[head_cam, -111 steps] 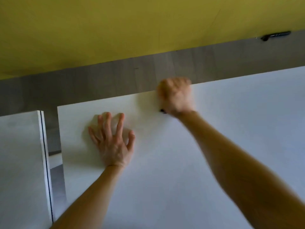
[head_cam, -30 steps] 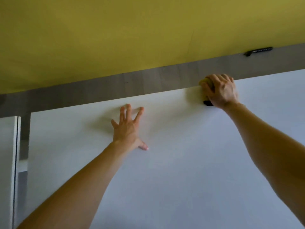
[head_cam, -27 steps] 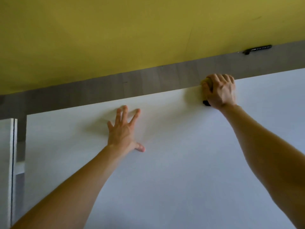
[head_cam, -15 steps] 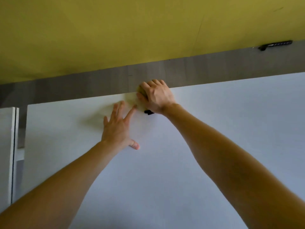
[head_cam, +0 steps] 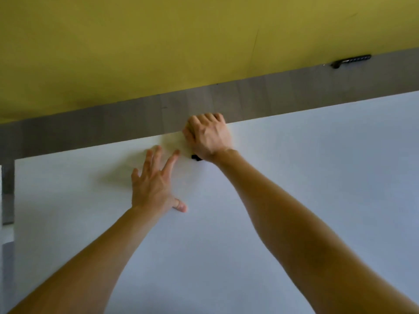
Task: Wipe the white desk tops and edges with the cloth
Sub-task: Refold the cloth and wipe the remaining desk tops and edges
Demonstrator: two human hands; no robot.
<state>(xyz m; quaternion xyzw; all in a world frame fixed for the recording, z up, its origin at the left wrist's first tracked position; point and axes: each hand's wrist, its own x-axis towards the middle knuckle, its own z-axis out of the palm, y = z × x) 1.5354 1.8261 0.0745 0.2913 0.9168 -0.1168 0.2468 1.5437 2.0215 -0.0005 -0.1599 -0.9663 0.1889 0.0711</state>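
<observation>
The white desk [head_cam: 306,177] fills the lower part of the head view. My right hand [head_cam: 207,134] sits at the desk's far edge with its fingers curled over the edge, gripping the cloth. Only a small dark corner of the cloth [head_cam: 196,157] shows under the heel of that hand; the rest is hidden. My left hand [head_cam: 154,184] lies flat on the desk top just left of and nearer than the right hand, fingers spread, holding nothing.
Beyond the far edge runs a strip of grey floor [head_cam: 113,125], then a yellow wall [head_cam: 181,41]. A black pen-like object [head_cam: 350,62] lies at the foot of the wall on the right. A narrow gap [head_cam: 8,189] borders the desk's left end.
My right hand slid left along the far edge with the cloth, from well right of my left hand to right beside it. My left hand stayed flat on the desk.
</observation>
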